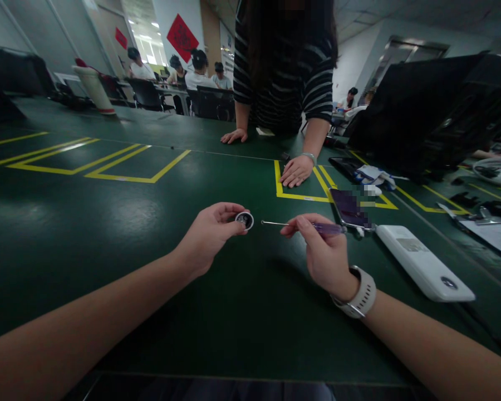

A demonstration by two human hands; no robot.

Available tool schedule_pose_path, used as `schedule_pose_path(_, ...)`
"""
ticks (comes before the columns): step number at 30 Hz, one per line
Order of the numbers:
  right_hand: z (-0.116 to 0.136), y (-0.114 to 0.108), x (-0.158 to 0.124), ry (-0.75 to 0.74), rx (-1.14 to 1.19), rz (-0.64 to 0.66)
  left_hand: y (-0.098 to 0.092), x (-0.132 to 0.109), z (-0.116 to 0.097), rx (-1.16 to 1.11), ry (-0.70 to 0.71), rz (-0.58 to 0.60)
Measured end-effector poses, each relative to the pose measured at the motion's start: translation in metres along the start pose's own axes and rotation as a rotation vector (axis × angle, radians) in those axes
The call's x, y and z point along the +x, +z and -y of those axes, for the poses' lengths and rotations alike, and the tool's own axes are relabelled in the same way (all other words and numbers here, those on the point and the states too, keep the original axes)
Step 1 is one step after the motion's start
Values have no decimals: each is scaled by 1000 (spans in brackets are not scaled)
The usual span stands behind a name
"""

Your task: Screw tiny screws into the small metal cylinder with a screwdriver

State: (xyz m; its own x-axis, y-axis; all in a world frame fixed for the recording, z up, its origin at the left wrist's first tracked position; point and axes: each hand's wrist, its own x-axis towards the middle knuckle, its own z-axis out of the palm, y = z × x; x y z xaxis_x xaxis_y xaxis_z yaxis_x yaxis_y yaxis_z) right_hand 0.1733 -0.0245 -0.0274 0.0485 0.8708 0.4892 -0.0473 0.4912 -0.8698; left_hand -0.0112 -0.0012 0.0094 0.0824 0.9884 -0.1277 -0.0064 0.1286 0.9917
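Observation:
My left hand (pixel 211 234) is closed, with thumb and fingers pinching a small round part (pixel 244 221) that has a white rim and a dark inside. Its open face is turned toward the right; what sits within it is too small to name. In my right hand (pixel 323 250) is a screwdriver (pixel 328 228) with a purple see-through handle and a thin metal shaft. The shaft points left, its tip a short gap away from the round part. Both hands are held above the green table (pixel 234 328).
Across the table a person in a striped top (pixel 281 78) leans with both hands on it. To the right lie a phone (pixel 350 207), a white oblong device (pixel 423 262), a clipboard (pixel 492 228) and dark monitors (pixel 421 111). Yellow tape (pixel 304 197) marks the surface. A cup (pixel 94 89) stands far left.

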Motion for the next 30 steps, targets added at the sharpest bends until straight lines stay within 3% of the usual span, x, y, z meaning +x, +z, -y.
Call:
schedule_pose_path(8,28,7,-11,-225,-367,235,-1,-6,1,56,85,54)
schedule_pose_path(30,25,10,-12,-486,-539,369,3,-10,-1,216,164,67)
